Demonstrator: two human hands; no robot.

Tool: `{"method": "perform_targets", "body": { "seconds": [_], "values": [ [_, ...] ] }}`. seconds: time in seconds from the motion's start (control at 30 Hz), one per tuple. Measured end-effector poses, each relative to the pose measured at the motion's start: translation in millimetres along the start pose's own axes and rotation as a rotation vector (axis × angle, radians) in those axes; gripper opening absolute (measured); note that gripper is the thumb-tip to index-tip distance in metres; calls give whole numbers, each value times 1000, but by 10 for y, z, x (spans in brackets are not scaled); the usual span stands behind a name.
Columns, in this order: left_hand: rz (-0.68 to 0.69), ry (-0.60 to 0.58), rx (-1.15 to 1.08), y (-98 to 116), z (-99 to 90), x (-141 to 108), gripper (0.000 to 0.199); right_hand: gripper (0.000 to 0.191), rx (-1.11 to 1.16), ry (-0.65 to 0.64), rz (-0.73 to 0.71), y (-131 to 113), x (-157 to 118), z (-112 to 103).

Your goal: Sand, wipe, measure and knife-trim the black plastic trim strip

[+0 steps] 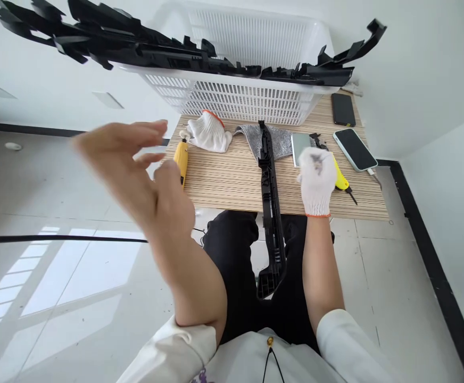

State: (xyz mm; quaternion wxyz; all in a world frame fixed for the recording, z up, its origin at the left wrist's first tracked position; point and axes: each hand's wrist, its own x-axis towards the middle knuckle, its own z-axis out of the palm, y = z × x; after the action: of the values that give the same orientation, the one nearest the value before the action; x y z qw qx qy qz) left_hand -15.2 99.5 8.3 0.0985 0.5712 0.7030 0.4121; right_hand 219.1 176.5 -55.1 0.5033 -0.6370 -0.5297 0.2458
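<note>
Raised close to the camera, the bare left hand [146, 170] is blurred, its fingers bent and the thumb apart from them, with nothing visible in its grasp. Over the table's right side, the right hand [317, 175] wears a white glove with an orange cuff edge; its fingers look folded, but I cannot tell whether they grip anything. Just beside it are a bright yellow tool [340, 173] and a pale flat box [299, 144]. Between the two hands, a long black plastic strip [272, 207] lies across the striped wooden table [224, 183], its far end over a grey cloth [286, 142] and its near end jutting past the edge, above the lap. A loose white glove [210, 132] sits near an orange-yellow tool [181, 158] at left. Behind, more black parts [224, 66] rest along the rim of a white basket [232, 98]. Two phones [342, 109] lie at right.
</note>
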Motion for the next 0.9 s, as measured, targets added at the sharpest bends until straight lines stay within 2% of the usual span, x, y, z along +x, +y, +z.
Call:
{"method": "perform_targets", "body": {
  "seconds": [0.07, 0.1, 0.17, 0.2, 0.27, 0.37, 0.47, 0.5, 0.57, 0.63, 0.67, 0.73, 0.8, 0.9],
  "values": [
    [-86, 73, 58, -152, 77, 219, 40, 58, -242, -274, -71, -117, -93, -32],
    [-173, 47, 95, -244, 101, 286, 52, 67, -375, -387, -95, -184, -145, -30],
    [-381, -119, 184, -438, 141, 356, 80, 90, -615, -479, -118, -328, -255, 14],
    [-444, -193, 226, -529, 164, 369, 83, 98, -706, -486, -106, -400, -309, 51],
    [-474, -241, 285, -677, 227, 378, 71, 97, -813, -494, -33, -524, -400, 133],
    [-432, -169, 277, -788, 324, 384, 48, 78, -819, -496, 89, -591, -444, 198],
    [-420, -146, 244, -786, 317, 393, 42, 64, -616, -479, 157, -480, -352, 125],
    [-428, -162, 228, -768, 274, 392, 42, 56, -463, -514, 187, -416, -298, 76],
    [-461, -212, 168, -716, 128, 375, 41, 42, -26, -665, 297, -280, -181, -32],
    [-495, -230, 65, -656, -64, 332, 41, 42, 364, -787, 435, -167, -78, -119],
    [-505, -219, 10, -626, -158, 301, 42, 46, 484, -811, 479, -127, -41, -146],
    [-488, -172, -87, -564, -305, 235, 39, 55, 575, -786, 501, -80, -4, -165],
    [-413, -128, -185, -503, -363, 185, 34, 61, 579, -752, 464, -72, -13, -153],
    [-295, -137, -357, -431, -273, 176, 30, 70, 603, -812, 402, -96, -64, -128]
  ]
}}
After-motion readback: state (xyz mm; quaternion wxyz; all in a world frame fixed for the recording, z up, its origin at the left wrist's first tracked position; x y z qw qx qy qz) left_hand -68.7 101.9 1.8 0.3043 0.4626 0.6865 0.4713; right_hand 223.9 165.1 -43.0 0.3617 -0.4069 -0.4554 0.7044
